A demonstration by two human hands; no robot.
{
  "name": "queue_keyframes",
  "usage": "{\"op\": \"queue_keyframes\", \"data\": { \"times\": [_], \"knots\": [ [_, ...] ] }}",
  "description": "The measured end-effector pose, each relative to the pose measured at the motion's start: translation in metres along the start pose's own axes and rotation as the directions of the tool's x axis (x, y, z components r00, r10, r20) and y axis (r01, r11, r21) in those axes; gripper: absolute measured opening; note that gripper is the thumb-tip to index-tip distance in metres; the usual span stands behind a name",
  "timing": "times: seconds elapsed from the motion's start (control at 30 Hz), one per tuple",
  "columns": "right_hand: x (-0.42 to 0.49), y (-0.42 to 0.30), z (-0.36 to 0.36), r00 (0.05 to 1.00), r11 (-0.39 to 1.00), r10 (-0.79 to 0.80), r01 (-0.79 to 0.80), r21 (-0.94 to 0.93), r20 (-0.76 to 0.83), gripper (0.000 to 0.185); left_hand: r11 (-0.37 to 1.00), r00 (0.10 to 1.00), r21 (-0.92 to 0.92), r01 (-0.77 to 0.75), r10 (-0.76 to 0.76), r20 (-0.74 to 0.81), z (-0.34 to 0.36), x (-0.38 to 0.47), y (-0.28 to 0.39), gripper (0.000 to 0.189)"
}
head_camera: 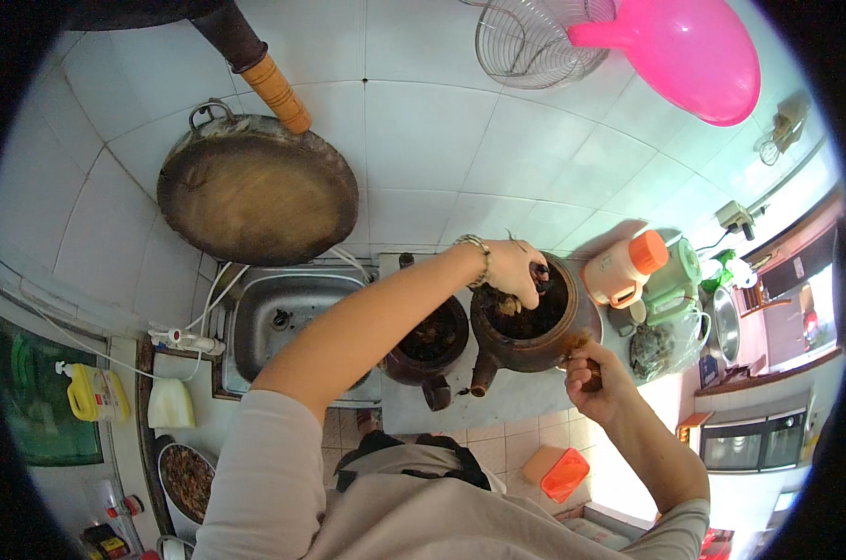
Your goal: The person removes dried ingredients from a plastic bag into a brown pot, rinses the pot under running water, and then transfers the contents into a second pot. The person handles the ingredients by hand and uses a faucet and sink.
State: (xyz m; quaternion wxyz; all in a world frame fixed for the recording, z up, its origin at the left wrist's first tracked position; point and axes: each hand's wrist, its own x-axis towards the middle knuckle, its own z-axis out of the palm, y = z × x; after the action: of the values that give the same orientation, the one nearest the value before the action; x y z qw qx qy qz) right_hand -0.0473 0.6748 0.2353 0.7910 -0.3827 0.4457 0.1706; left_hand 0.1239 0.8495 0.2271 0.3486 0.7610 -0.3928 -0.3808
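Observation:
Just in front of me, a large brown clay pot [521, 355] with a short spout stands on the counter, its mouth open upward. Dark plant matter [521, 322] with a few paler pieces lies inside. My left hand [515, 273] reaches over its rim, fingers closed around a dark clump [539, 280]. My right hand [594, 381] grips the pot's stubby brown side handle [592, 376]. Left of it, under my left forearm, stands a smaller dark clay pot [412, 367] with similar dark contents [433, 336]; the forearm hides part of it.
A steel sink [255, 322] lies to the left. A large wok [255, 196] hangs above it on the tiled wall. To the right stand an orange-lidded thermos [612, 273], a green jug [675, 280] and a plastic bag [664, 346]. An orange bin [564, 474] is on the floor.

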Motion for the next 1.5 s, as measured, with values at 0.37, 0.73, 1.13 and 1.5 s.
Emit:
{"op": "queue_keyframes", "data": {
  "times": [0.37,0.73,1.13,1.5],
  "knots": [
    [0.001,0.003,-0.004,0.999,0.999,0.041,-0.041,0.025,0.010,0.013,0.986,0.985,-0.129,0.107,-0.123,-0.118,0.000,-0.074,-0.073,0.051],
    [-0.005,0.006,0.000,0.999,0.999,0.011,-0.010,0.030,-0.033,0.012,0.788,0.919,0.482,0.383,-0.272,-0.285,0.084,-0.035,-0.122,0.066],
    [-0.010,0.013,-0.005,1.000,0.999,-0.004,0.004,0.039,-0.021,0.011,0.716,0.930,0.674,0.184,-0.348,0.116,0.082,-0.024,-0.142,0.045],
    [-0.003,0.017,-0.024,0.998,0.997,-0.001,0.007,0.082,-0.068,0.015,0.821,0.975,0.537,0.193,-0.221,-0.013,0.062,-0.026,-0.133,0.047]
  ]
}}
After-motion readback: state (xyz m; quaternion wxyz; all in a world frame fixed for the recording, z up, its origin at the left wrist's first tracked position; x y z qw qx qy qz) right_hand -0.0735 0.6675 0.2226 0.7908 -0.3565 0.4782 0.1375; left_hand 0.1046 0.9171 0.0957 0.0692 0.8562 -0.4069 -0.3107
